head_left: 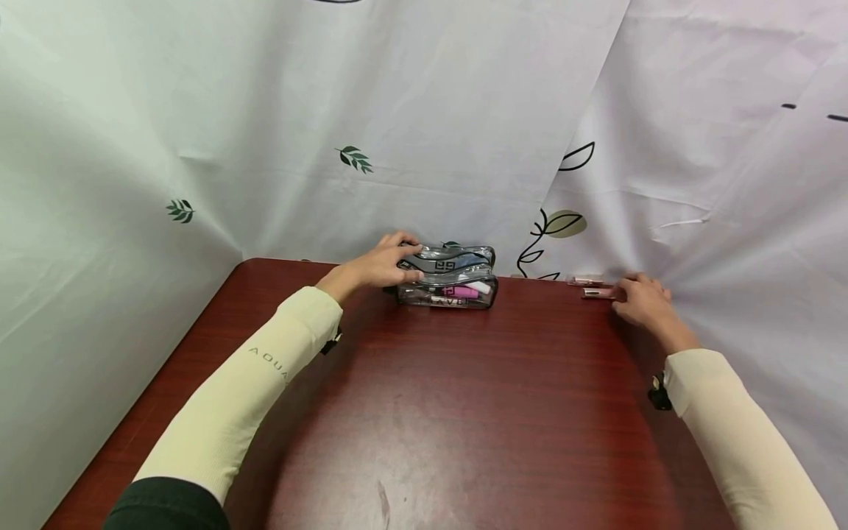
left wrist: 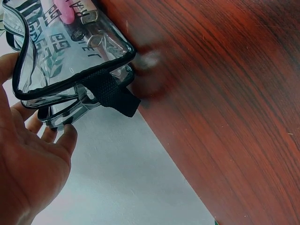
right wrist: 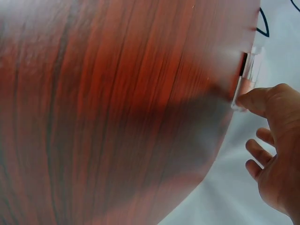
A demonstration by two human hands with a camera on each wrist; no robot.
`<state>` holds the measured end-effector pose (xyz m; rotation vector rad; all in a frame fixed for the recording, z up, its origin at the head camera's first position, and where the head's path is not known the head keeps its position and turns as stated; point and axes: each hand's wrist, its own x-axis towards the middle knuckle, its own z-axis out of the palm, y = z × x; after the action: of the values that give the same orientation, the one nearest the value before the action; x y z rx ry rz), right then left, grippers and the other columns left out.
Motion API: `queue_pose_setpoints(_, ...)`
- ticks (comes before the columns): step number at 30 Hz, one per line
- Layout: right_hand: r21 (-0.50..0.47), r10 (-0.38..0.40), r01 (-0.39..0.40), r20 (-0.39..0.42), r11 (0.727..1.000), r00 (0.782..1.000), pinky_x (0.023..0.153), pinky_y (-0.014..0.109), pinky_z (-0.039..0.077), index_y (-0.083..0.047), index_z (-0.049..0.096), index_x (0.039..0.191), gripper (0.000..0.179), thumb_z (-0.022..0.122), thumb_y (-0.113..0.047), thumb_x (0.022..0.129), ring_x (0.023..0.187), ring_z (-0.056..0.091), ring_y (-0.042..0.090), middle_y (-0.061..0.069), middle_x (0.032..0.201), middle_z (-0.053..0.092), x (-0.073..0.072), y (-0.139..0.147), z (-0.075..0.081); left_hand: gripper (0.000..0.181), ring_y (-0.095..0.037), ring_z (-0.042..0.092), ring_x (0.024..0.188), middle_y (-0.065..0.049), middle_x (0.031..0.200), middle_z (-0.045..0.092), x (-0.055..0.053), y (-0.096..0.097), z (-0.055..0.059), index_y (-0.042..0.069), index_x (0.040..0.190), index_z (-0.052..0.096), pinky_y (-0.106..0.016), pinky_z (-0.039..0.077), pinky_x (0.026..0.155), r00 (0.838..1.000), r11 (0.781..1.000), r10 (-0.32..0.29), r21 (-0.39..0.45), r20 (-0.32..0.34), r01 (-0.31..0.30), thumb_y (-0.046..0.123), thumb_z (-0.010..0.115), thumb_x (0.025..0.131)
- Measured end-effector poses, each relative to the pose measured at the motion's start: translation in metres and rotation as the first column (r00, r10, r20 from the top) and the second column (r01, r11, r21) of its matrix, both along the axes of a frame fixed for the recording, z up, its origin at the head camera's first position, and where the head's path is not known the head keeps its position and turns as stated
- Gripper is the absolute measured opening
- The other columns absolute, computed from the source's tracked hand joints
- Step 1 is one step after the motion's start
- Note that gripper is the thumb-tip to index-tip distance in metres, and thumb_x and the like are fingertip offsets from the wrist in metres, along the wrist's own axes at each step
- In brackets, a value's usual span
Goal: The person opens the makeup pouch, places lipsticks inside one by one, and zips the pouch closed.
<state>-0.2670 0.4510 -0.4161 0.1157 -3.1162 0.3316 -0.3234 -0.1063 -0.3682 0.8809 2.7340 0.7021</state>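
Note:
At the far edge of the table stands a clear cosmetic pouch [head_left: 445, 276] with black piping and a pink tube [head_left: 460, 292] and other small items inside. My left hand [head_left: 387, 263] grips its left end, fingers around the top and side; a black strap tab [left wrist: 112, 91] hangs from that end in the left wrist view. Farther right, my right hand [head_left: 644, 300] pinches the right end of a clear, pinkish lip gloss tube [head_left: 599, 294] lying by the table edge. A second similar tube [head_left: 586, 280] lies just behind it. In the right wrist view, the tube [right wrist: 246, 84] meets my fingertips.
The reddish-brown wooden table [head_left: 430, 412] reaches back to a hanging white cloth [head_left: 424, 110] printed with leaves. This cloth also borders the left and right sides. The right corner of the table lies close under my right hand.

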Motion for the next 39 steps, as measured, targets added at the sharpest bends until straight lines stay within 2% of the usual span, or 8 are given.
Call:
queue_pose_setpoints(10, -0.007, -0.022, 0.022, 0.024, 1.0, 0.999, 0.104, 0.082, 0.03, 0.007, 0.066, 0.13, 0.038, 0.064, -0.018, 0.102, 0.139, 0.034, 0.075, 0.044, 0.155, 0.041, 0.0027, 0.0069, 0.0011, 0.08, -0.04, 0.021, 0.168, -0.016, 0.18, 0.029, -0.0016, -0.0001, -0.0014, 0.005, 0.176, 0.038, -0.063, 0.025, 0.138, 1.0, 1.0, -0.002, -0.005, 0.001, 0.002, 0.041, 0.067, 0.111)
queue_pose_setpoints(17, -0.019, -0.009, 0.008, -0.054, 1.0, 0.998, 0.103, 0.081, 0.031, 0.008, 0.067, 0.124, 0.035, 0.062, -0.019, 0.104, 0.132, 0.041, 0.07, 0.043, 0.151, 0.047, -0.001, 0.004, -0.0017, 0.08, -0.04, 0.022, 0.168, -0.016, 0.18, 0.029, -0.0019, 0.0, -0.001, 0.005, 0.176, 0.038, -0.063, 0.026, 0.137, 1.0, 1.0, -0.007, -0.008, -0.002, 0.007, 0.041, 0.067, 0.111)
queue_pose_setpoints(20, -0.009, -0.011, 0.01, -0.059, 1.0, 0.998, 0.103, 0.08, 0.032, 0.009, 0.064, 0.13, 0.039, 0.061, -0.02, 0.105, 0.132, 0.041, 0.071, 0.045, 0.151, 0.047, -0.0023, 0.0019, -0.0026, 0.079, -0.04, 0.023, 0.168, -0.016, 0.18, 0.029, -0.0017, -0.0001, -0.001, 0.005, 0.176, 0.039, -0.063, 0.026, 0.137, 1.0, 1.0, -0.006, -0.006, 0.0, 0.006, 0.041, 0.067, 0.111)
queue_pose_setpoints(25, 0.013, -0.016, 0.017, -0.013, 1.0, 1.0, 0.104, 0.081, 0.032, 0.009, 0.056, 0.146, 0.05, 0.058, -0.021, 0.106, 0.136, 0.038, 0.075, 0.048, 0.154, 0.04, -0.0039, 0.0002, -0.0046, 0.079, -0.04, 0.022, 0.168, -0.015, 0.18, 0.028, -0.0006, -0.0003, -0.0006, 0.006, 0.176, 0.038, -0.062, 0.026, 0.137, 1.0, 1.0, -0.004, -0.016, 0.002, 0.004, 0.041, 0.067, 0.111)
queue_pose_setpoints(30, 0.016, -0.01, 0.01, 0.024, 1.0, 1.0, 0.105, 0.081, 0.032, 0.007, 0.055, 0.151, 0.053, 0.058, -0.021, 0.106, 0.137, 0.036, 0.077, 0.049, 0.156, 0.037, -0.0039, -0.0022, -0.0054, 0.079, -0.04, 0.023, 0.167, -0.016, 0.18, 0.029, 0.0006, -0.0002, 0.0008, 0.005, 0.176, 0.039, -0.063, 0.027, 0.137, 1.0, 1.0, -0.003, -0.018, 0.001, 0.003, 0.041, 0.067, 0.111)
queue_pose_setpoints(39, 0.003, -0.024, 0.024, 0.015, 1.0, 1.0, 0.104, 0.081, 0.031, 0.007, 0.06, 0.133, 0.039, 0.062, -0.018, 0.104, 0.136, 0.036, 0.075, 0.047, 0.153, 0.038, -0.0029, -0.0023, -0.007, 0.079, -0.04, 0.023, 0.167, -0.015, 0.18, 0.029, 0.0005, 0.0001, 0.0004, 0.005, 0.176, 0.039, -0.063, 0.026, 0.137, 1.0, 1.0, 0.002, -0.015, 0.004, -0.002, 0.04, 0.067, 0.111)
